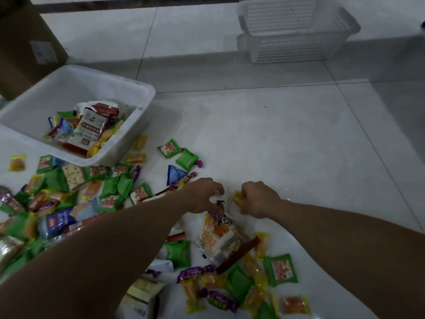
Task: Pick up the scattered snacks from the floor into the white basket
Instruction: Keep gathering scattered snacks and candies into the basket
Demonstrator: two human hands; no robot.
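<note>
Down on the pale tiled floor (287, 134), my right hand (259, 199) pinches a yellow snack packet (238, 198), fingers curled round it. My left hand (203, 194) arches just beside it over a purple candy (219, 203); whether those fingers grip it, I cannot tell. More scattered snacks (108, 187) lie beneath and around both arms. The white basket (147, 93), partly filled, sits to my left, well apart from two stacked baskets (296, 49).
</note>
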